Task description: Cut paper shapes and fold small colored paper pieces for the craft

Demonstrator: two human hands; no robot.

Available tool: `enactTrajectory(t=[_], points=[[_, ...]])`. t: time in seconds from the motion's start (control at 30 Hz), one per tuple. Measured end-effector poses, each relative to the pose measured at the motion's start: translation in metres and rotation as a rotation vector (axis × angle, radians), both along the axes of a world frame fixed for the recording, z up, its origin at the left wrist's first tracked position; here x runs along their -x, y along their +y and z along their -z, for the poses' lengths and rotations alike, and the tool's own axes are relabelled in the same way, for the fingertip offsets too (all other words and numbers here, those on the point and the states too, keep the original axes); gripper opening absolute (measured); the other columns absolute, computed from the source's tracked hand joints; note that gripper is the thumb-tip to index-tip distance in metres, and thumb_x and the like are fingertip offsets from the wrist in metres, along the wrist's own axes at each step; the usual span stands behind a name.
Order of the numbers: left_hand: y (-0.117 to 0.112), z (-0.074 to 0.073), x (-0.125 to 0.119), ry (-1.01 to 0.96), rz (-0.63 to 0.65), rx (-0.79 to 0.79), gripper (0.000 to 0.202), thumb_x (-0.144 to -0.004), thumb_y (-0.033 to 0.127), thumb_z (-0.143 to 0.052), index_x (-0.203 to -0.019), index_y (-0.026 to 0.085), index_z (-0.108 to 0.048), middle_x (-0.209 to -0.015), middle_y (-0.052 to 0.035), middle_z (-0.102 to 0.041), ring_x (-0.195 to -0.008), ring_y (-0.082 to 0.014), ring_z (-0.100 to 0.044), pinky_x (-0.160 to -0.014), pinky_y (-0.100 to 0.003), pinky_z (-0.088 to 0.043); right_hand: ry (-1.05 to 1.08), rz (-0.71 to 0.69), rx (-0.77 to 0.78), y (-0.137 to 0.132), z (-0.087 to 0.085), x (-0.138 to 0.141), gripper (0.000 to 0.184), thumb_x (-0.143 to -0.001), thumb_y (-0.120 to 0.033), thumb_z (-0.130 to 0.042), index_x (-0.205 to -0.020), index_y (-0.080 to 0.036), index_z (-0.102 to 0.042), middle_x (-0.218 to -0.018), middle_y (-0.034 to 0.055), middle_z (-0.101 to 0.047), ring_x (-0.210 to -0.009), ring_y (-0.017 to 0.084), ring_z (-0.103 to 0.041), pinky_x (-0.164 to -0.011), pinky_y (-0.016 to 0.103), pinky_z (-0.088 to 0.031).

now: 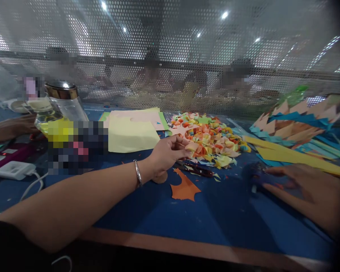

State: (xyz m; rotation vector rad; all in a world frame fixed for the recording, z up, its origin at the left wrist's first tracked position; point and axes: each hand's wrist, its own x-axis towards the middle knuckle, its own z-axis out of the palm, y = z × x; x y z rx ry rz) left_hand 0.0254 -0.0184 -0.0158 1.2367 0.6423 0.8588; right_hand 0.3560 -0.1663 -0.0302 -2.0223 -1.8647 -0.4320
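My left hand [170, 153], with a silver bracelet at the wrist, reaches to the near left edge of a heap of folded paper pieces [212, 138]. Its fingertips pinch a small yellow and peach folded paper piece [192, 148]. Below that hand lies a round tan object [160, 177], partly covered. A dark-handled tool [200, 170], perhaps scissors, rests in front of the heap, near an orange paper scrap [185, 187] with pointed edges. On the right, my right hand [306, 185] curls around a small dark object [259, 177], too blurred to name.
Stacked paper sheets [133, 132] lie behind my left hand. Spiky folded paper strips [297, 121] and yellow strips [294, 155] fill the right. Bottles [65, 98], a white plug [15, 170] and another person's hand [22, 126] are left. A perforated metal screen [164, 37] stands behind.
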Motion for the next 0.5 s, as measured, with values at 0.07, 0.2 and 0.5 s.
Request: enactTrajectory(t=[0.07, 0.2, 0.5], points=[[-0.001, 0.0, 0.001, 0.012, 0.01, -0.019, 0.022, -0.079, 0.009, -0.082, -0.088, 0.015, -0.063, -0.069, 0.0035, -0.065, -0.063, -0.0075, -0.062, -0.068, -0.025, -0.051, 0.081, -0.074, 0.014, 0.007, -0.017, 0.035, 0.059, -0.086, -0.08, -0.052, -0.1, -0.029, -0.077, -0.091, 0.01, -0.077, -0.069, 0.028, -0.072, -0.063, 0.044, -0.056], [0.0, 0.004, 0.002, 0.014, 0.031, -0.051, 0.024, -0.079, 0.016, -0.084, -0.088, 0.016, -0.062, -0.073, 0.0029, -0.066, -0.065, -0.0076, -0.062, -0.067, -0.025, -0.05, 0.224, -0.218, 0.033, 0.042, -0.041, 0.103, 0.053, -0.092, -0.072, -0.058, -0.105, -0.023, -0.075, -0.086, 0.0106, -0.076, -0.064, 0.023, -0.069, -0.06, 0.038, -0.053], [0.005, 0.01, 0.0, 0.031, -0.003, -0.161, 0.034, -0.072, 0.022, -0.09, -0.089, 0.017, -0.061, -0.074, 0.0036, -0.063, -0.068, -0.0087, -0.06, -0.068, -0.026, -0.049, 0.278, -0.443, 0.012, 0.088, -0.041, 0.144, 0.034, -0.097, -0.053, -0.061, -0.088, -0.023, -0.075, -0.081, 0.0057, -0.075, -0.062, 0.018, -0.065, -0.056, 0.031, -0.046]])
